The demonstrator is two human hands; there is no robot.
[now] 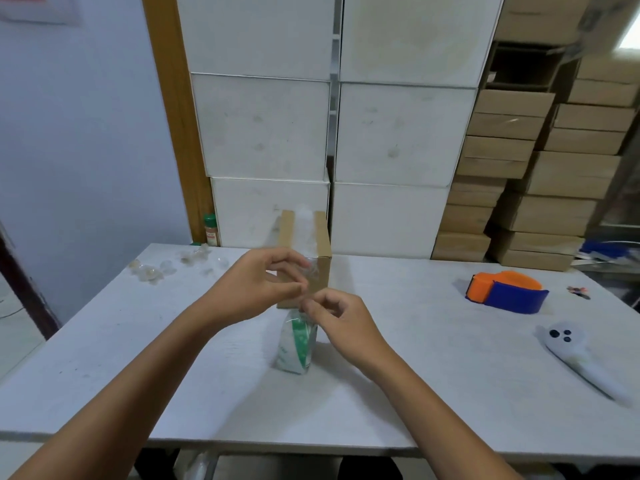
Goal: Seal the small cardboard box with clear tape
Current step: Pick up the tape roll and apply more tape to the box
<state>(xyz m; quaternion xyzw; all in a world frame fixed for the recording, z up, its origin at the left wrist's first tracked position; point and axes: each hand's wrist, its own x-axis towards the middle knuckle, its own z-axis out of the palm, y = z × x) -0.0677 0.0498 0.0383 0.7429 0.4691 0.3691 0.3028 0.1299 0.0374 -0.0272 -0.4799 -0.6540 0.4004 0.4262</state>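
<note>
A small brown cardboard box (320,244) stands on the white table (433,358), with a strip of clear tape (304,226) running over its top. My left hand (256,282) is in front of the box, fingers pinched on crumpled clear tape at the box's front face. My right hand (341,320) is just below and to the right, fingertips pinched at the same tape. Under both hands a roll of clear tape (296,344) with a green and white core stands on edge on the table.
An orange and blue tape dispenser (505,291) lies at the right, a white controller (575,355) nearer the right edge. Crumpled tape scraps (162,268) lie at the far left. White boxes (270,133) and brown cartons (540,188) are stacked behind the table.
</note>
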